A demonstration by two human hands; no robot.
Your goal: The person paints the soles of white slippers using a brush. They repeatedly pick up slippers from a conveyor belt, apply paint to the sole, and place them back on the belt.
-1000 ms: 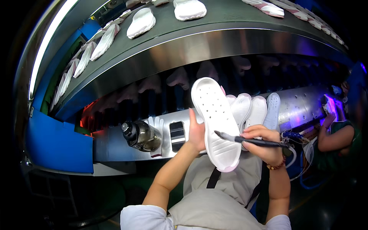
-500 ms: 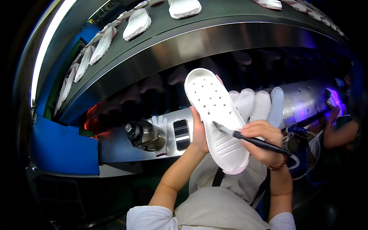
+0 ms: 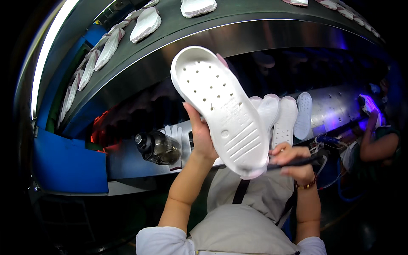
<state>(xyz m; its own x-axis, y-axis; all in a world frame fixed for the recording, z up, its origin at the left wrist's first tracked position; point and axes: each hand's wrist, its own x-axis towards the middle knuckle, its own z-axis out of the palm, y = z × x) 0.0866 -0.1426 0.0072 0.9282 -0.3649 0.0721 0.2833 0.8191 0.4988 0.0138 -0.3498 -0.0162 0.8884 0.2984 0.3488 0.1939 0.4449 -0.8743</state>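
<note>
A white shoe sole with small holes and raised ribs is tilted up, heel end away from me. My left hand grips its left edge, the thumb up along the side. Pale pink shows at the sole's near tip and upper right edge. My right hand is closed around a slim black-handled brush, blurred by motion, at the sole's near right edge. Whether the brush tip touches the sole cannot be made out. Several more white soles, one of them this perforated sole, lie just beyond my right hand.
A dark bottle and a pale glove rest on the metal ledge at left. Above curves a green conveyor belt carrying white soles. At far right, a co-worker's hand holds a shoe under violet light.
The sole has risen and shifted left with my left hand. My right hand has drawn the brush from the ribbed face down toward the sole's near edge.
</note>
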